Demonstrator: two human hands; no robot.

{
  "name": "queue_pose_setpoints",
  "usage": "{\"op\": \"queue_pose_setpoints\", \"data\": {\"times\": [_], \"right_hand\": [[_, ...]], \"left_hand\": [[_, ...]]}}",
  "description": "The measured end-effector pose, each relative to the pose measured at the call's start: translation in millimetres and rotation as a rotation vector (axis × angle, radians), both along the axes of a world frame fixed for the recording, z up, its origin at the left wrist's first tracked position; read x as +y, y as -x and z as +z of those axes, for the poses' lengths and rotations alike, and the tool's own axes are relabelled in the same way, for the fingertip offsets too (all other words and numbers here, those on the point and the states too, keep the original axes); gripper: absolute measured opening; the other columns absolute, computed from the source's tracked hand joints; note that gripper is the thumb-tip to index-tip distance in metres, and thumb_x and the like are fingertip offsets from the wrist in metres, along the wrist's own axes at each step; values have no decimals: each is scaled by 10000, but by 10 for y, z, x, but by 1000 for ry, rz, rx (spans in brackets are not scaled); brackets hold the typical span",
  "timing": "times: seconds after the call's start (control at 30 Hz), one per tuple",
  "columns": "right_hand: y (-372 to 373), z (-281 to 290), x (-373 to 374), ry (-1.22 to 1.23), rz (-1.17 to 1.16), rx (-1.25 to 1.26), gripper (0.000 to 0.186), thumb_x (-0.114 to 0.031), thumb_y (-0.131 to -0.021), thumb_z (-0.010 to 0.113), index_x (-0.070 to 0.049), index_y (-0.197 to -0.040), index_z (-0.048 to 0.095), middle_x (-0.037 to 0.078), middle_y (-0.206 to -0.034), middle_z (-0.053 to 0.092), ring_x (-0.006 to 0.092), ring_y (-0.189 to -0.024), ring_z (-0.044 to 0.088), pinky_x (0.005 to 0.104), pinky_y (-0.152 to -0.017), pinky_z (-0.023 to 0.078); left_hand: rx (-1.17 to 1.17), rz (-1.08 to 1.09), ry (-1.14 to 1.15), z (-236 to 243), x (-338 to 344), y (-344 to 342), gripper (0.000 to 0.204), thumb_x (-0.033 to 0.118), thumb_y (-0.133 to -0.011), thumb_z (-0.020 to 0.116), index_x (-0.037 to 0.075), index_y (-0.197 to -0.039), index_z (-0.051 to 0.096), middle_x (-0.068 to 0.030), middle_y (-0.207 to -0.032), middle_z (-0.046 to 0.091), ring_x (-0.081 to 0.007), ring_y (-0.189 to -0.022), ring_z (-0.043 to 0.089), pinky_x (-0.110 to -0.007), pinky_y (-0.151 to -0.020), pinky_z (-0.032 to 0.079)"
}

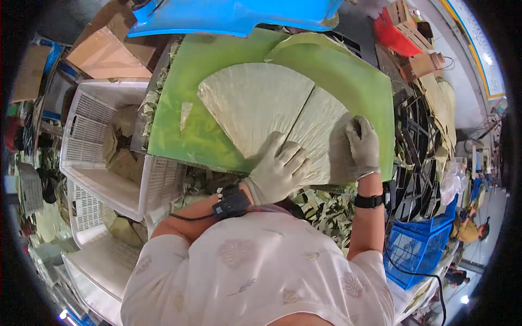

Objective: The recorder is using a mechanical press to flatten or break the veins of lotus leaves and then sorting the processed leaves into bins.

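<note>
Two pale, fan-shaped dried leaf sheets lie side by side on a green board [179, 125]. The larger leaf fan [253, 103] is on the left and the smaller leaf fan [321, 133] is on the right. My left hand [280, 168], in a light glove, rests flat with fingers spread on the lower part where the two fans meet. My right hand [363, 144], also gloved, presses on the right edge of the smaller fan with its fingers curled over it. A small leaf strip [185, 114] lies loose on the board to the left.
White plastic crates [89, 136] with leaves stand at the left. A blue plastic crate [416, 247] sits at the lower right, with dark metal frames [416, 146] above it. Leaf scraps [326, 209] pile below the board. A blue machine cover [234, 16] and cardboard [109, 51] are behind.
</note>
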State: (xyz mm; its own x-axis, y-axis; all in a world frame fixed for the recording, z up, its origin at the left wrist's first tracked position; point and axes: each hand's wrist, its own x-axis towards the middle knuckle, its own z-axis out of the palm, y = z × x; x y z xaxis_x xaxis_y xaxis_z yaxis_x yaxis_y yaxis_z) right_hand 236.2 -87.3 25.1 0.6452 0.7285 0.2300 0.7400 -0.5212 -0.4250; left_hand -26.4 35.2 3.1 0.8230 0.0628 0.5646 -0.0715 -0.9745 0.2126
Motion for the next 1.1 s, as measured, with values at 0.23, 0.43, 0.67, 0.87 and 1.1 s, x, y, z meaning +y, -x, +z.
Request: {"op": "queue_pose_setpoints", "data": {"times": [0.23,0.43,0.67,0.87,1.1], "right_hand": [[172,-109,-119,-83,-67,28,387,-274,-909,710,-30,-1202,641,211,-1108,674,401,-1051,639,452,-923,511],[145,-205,-124,-163,-95,66,388,-278,-888,736,-30,-1176,660,205,-1123,672,383,-1039,651,441,-905,526],[120,-168,-106,-168,-97,104,387,-244,-890,736,-16,-1195,664,193,-1139,683,348,-1057,661,406,-935,518],[94,-168,-182,-259,-59,284,362,-235,-922,714,-9,-1201,668,160,-1110,699,284,-1007,671,379,-907,527],[-48,631,-250,-875,223,1498,642,-522,-1047,484,-24,-1452,494,136,-1389,588,292,-1266,561,440,-1099,433]], "left_hand": [[-47,-47,-58,-50,40,-22,353,227,-820,603,12,-1098,639,-160,-1136,622,-318,-1114,577,-564,-1064,426],[-40,-42,-85,-97,11,-31,374,235,-826,609,1,-1117,640,-170,-1146,611,-333,-1132,569,-547,-1077,425],[-19,-34,-46,-113,-7,-48,402,245,-800,653,2,-1120,643,-163,-1149,613,-332,-1148,568,-539,-1093,412],[-92,-6,39,-72,7,-26,408,236,-794,676,22,-1141,652,-129,-1153,624,-331,-1122,588,-490,-1046,461],[-309,54,599,334,112,108,343,235,-930,692,11,-1186,652,-126,-1070,692,-298,-1010,659,-410,-919,514]]}}
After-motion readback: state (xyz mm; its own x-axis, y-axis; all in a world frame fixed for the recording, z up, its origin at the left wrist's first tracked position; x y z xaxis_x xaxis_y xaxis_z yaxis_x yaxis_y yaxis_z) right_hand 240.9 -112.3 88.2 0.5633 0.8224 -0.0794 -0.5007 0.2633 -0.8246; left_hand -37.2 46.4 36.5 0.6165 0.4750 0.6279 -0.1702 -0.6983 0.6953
